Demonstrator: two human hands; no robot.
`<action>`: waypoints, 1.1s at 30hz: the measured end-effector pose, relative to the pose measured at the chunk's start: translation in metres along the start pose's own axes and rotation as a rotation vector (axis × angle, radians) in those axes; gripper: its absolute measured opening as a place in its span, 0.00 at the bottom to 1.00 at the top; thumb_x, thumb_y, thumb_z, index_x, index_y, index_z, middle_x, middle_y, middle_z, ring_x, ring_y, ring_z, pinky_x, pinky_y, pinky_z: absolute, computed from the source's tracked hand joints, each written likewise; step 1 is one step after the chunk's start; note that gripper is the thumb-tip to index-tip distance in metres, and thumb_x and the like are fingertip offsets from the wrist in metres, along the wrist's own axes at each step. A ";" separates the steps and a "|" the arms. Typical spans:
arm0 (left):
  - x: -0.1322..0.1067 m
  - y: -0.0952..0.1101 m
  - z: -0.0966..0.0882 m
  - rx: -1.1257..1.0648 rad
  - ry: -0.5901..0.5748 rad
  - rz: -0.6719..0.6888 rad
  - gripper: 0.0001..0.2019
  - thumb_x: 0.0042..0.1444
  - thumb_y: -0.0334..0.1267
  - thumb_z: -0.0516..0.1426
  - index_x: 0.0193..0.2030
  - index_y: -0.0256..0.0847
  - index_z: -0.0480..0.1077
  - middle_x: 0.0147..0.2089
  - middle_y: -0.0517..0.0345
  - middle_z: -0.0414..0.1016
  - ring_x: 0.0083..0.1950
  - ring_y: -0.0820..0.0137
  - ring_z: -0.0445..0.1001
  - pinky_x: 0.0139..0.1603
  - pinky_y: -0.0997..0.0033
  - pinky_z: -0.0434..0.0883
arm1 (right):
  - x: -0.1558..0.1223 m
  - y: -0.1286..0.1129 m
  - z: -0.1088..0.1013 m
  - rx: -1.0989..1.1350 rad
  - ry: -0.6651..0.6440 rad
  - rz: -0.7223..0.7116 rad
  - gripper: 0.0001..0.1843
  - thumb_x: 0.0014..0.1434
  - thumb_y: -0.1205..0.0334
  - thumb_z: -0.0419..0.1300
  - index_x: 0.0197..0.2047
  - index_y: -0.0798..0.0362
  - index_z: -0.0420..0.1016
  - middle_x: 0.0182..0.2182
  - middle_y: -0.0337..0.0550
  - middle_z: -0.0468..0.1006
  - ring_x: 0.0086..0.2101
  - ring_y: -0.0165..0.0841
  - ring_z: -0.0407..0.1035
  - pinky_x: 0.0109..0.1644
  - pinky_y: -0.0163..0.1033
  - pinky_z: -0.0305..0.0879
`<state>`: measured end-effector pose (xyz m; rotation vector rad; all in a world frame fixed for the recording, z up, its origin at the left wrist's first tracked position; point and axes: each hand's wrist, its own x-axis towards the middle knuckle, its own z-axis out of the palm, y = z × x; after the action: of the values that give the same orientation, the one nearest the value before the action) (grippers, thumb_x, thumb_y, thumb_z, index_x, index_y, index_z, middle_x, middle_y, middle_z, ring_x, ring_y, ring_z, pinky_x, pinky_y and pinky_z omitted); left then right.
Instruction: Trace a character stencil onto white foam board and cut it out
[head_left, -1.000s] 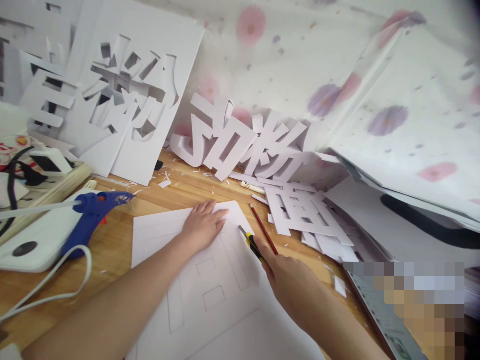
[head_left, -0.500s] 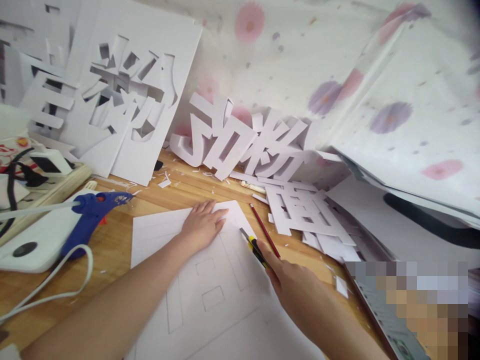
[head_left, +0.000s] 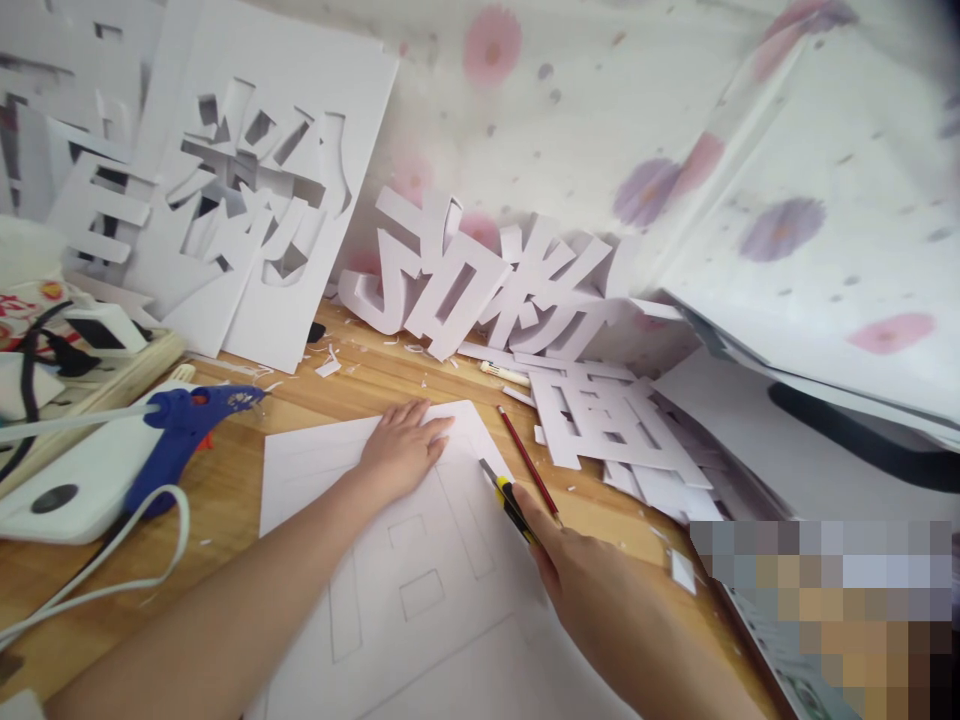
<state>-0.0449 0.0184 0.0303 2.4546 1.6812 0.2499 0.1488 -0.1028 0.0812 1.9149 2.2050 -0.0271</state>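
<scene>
A white sheet [head_left: 300,470] with pencil outlines of a blocky character lies on the wooden table in front of me. My left hand [head_left: 405,447] rests flat near its top edge, fingers spread. In my right hand [head_left: 570,560] is a yellow and black utility knife [head_left: 510,500], its blade out and pointing up-left over the sheet's upper right part. Whether the tip touches the sheet I cannot tell. Just right of the knife lies a dark red pencil [head_left: 529,458].
At left are a blue glue gun [head_left: 176,440] with a white cord and a power strip [head_left: 142,370]. White cut-out characters [head_left: 480,285] lean at the back, beside a cut board [head_left: 300,200]. A flat cut-out [head_left: 600,420] and scraps lie at right.
The view has shifted very slightly. My left hand stays on the sheet, and the knife in my right hand has hardly moved.
</scene>
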 end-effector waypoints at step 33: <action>0.002 -0.001 0.002 0.004 -0.008 -0.003 0.21 0.62 0.47 0.40 0.61 0.52 0.56 0.67 0.57 0.49 0.67 0.64 0.45 0.63 0.58 0.45 | -0.016 0.006 0.030 -0.022 -0.055 0.027 0.44 0.49 0.76 0.52 0.66 0.44 0.41 0.19 0.38 0.74 0.17 0.34 0.69 0.19 0.31 0.54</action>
<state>-0.0448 0.0207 0.0286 2.4527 1.6833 0.2358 0.1614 -0.1220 0.0552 1.9088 2.1347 -0.0502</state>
